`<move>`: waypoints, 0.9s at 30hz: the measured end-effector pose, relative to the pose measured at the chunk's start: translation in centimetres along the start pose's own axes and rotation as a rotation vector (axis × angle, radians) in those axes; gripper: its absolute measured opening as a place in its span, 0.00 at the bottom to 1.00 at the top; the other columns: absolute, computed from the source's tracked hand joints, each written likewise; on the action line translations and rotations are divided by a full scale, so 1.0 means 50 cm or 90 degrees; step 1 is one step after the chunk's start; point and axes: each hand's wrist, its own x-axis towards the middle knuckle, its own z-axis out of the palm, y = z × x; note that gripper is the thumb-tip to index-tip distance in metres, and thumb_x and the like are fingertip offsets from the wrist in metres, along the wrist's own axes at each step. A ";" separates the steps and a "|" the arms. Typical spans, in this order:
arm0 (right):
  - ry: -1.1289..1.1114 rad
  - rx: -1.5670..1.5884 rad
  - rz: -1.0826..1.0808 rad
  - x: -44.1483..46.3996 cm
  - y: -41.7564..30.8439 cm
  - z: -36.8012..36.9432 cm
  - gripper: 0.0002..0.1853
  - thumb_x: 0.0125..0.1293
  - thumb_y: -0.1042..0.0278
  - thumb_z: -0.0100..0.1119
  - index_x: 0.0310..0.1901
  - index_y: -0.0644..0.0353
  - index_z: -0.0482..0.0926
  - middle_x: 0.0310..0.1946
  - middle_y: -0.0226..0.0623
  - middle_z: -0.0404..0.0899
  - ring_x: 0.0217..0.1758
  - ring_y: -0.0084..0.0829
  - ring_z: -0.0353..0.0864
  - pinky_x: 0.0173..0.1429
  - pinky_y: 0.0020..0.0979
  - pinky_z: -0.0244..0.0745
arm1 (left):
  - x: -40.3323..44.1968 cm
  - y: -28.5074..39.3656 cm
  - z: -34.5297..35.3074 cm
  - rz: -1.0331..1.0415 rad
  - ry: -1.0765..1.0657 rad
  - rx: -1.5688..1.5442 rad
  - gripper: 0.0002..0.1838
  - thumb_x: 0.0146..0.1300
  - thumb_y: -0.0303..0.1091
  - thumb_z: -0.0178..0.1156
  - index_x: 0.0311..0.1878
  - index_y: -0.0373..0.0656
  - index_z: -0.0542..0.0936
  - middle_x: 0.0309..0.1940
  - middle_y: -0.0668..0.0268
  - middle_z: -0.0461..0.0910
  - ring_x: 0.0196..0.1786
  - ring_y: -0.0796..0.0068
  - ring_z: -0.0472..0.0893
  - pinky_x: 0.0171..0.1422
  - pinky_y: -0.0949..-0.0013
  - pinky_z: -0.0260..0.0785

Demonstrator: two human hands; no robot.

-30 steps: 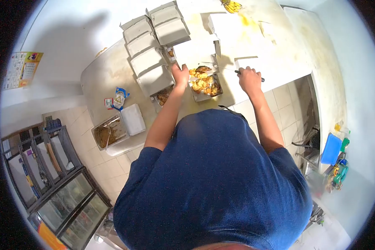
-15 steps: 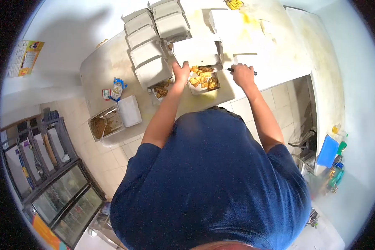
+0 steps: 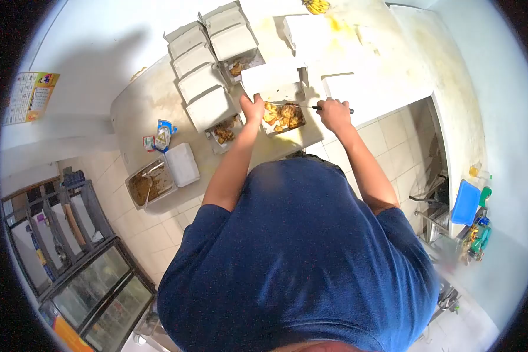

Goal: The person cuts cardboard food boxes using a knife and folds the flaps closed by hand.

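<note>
An open white cardboard food box [image 3: 274,75] stands on the counter in front of me, its lid raised at the back. Golden-brown food pieces [image 3: 281,116] lie inside it. My left hand [image 3: 252,110] is closed on the left side of this box, near the lid's hinge. In my right hand [image 3: 335,114] is a black-handled utensil [image 3: 351,111], its thin front end pointing left at the box's right edge. What kind of utensil it is, I cannot tell. Just left of my left hand sits another open box [image 3: 223,132] with browned food.
Several open white boxes [image 3: 204,82] stand in rows at the back left. A metal tray [image 3: 169,186] with brown sauce and a spoon, a closed white box [image 3: 182,164] and a blue packet [image 3: 165,134] sit at left. Bananas [image 3: 317,6] lie at the far edge.
My right hand and the utensil have drawn slightly left and toward me. The food in the box has shifted, with more browned pieces spread along its back and right. The view has tilted a little.
</note>
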 end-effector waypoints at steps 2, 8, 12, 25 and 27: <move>0.023 0.004 0.005 -0.010 0.004 -0.011 0.10 0.66 0.59 0.60 0.45 0.48 0.85 0.39 0.38 0.82 0.47 0.40 0.82 0.53 0.48 0.67 | 0.004 -0.028 0.001 0.021 0.016 -0.009 0.09 0.62 0.25 0.59 0.41 0.28 0.80 0.35 0.55 0.84 0.40 0.69 0.83 0.49 0.64 0.73; 0.099 0.000 0.028 0.002 0.008 -0.016 0.08 0.65 0.61 0.61 0.41 0.50 0.84 0.38 0.38 0.82 0.45 0.40 0.81 0.51 0.48 0.67 | 0.007 -0.035 0.005 0.011 -0.026 -0.018 0.10 0.62 0.26 0.59 0.42 0.28 0.79 0.35 0.55 0.85 0.41 0.68 0.83 0.49 0.64 0.73; 0.098 -0.039 0.012 0.018 -0.012 -0.001 0.07 0.65 0.60 0.62 0.40 0.50 0.85 0.38 0.37 0.82 0.45 0.40 0.81 0.50 0.47 0.67 | 0.012 -0.028 0.018 0.006 -0.024 -0.026 0.10 0.62 0.26 0.59 0.42 0.27 0.79 0.35 0.55 0.85 0.41 0.67 0.83 0.48 0.64 0.73; 0.131 0.023 0.091 -0.071 0.005 -0.033 0.09 0.65 0.60 0.60 0.43 0.50 0.84 0.40 0.40 0.81 0.49 0.42 0.80 0.54 0.48 0.67 | 0.036 -0.001 -0.004 0.108 -0.027 -0.065 0.12 0.63 0.29 0.61 0.47 0.31 0.76 0.40 0.55 0.83 0.45 0.64 0.83 0.52 0.62 0.73; 0.127 0.018 0.099 -0.066 0.002 -0.037 0.09 0.65 0.61 0.60 0.43 0.49 0.84 0.40 0.40 0.82 0.49 0.42 0.81 0.54 0.48 0.68 | 0.031 0.000 -0.008 0.083 -0.019 -0.025 0.12 0.63 0.29 0.61 0.46 0.31 0.76 0.40 0.55 0.83 0.45 0.64 0.83 0.52 0.63 0.73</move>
